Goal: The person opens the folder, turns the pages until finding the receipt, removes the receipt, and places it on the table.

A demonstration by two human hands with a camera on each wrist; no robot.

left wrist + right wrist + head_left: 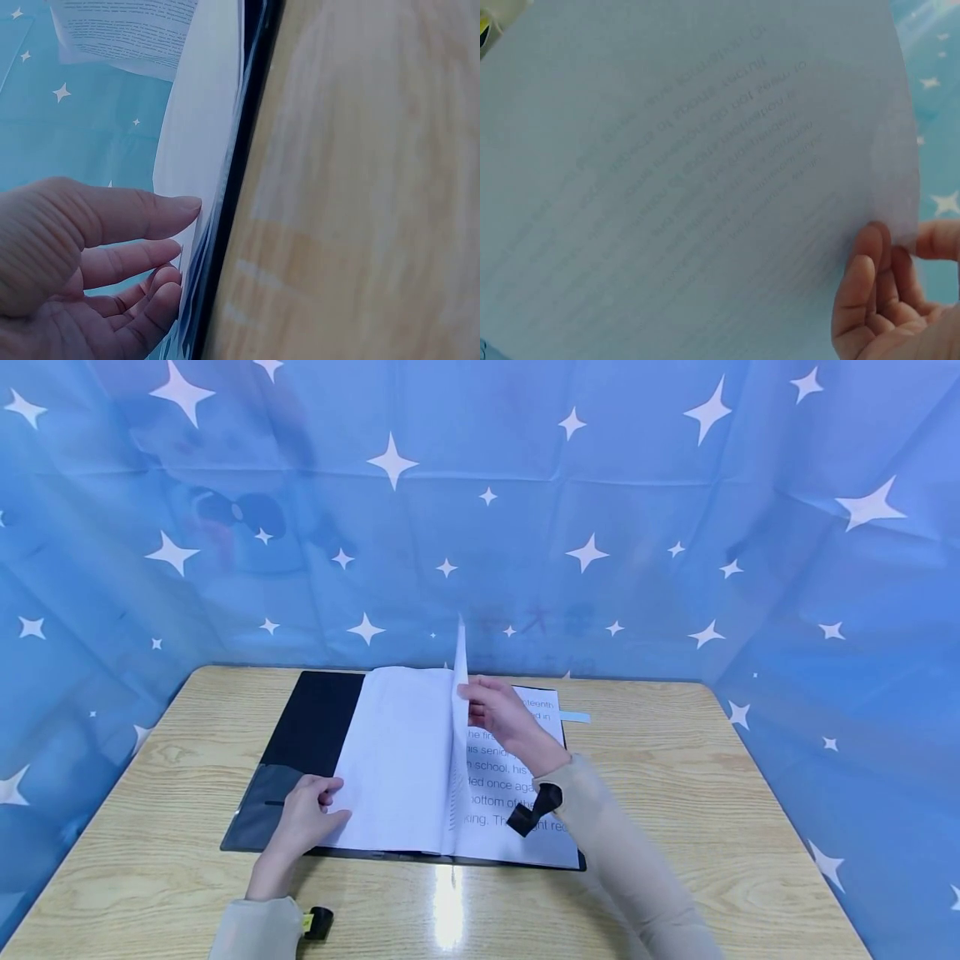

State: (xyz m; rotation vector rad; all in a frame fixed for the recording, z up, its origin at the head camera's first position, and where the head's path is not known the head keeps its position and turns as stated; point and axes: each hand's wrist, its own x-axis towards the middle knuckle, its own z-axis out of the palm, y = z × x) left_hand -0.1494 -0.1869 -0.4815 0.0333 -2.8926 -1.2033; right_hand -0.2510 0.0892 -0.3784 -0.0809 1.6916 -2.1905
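Note:
A black folder [318,718] lies spread on the table, with blank-looking white pages [397,743] on its left side and a sheet of large printed text [510,789] on its right. Between them one page [461,652] stands nearly upright. My right hand [510,718] pinches that page by its edge; the right wrist view shows faint print through the page [667,187], thumb on one face and fingers on the other. At the left pages' outer edge, my left hand [303,814] rests with thumb and fingers apart, fingertips touching the paper in the left wrist view.
A wooden table [660,760] carries the folder. A pale blue tab [575,717] sticks out at the folder's right edge. Behind and at the sides hangs a blue cloth [637,502] with white stars. Each wrist wears a black strap.

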